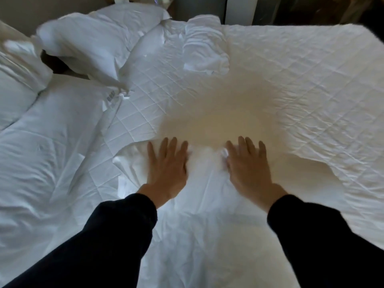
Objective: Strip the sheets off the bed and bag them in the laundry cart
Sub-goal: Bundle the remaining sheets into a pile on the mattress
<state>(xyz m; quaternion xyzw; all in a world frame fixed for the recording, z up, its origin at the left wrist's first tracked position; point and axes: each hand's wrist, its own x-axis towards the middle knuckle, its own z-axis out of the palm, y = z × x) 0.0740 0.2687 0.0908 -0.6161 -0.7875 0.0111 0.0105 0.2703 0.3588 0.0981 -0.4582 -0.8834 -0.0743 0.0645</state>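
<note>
A loose white sheet (199, 221) lies bunched over the near part of the bed, on top of a quilted white mattress pad (301, 90). My left hand (168, 165) lies flat on the sheet's far edge with fingers spread and straight. My right hand (249, 165) lies beside it, also flat and spread, with a small fold of sheet at its index finger. Both arms wear dark sleeves. A crumpled white cloth (204, 46) sits on the pad further back.
Several white pillows (93, 40) are heaped at the left and back left. A white duvet (41, 163) covers the near left. A dark gap (54, 63) shows between pillows. Dark furniture (311, 9) stands beyond the bed's far edge.
</note>
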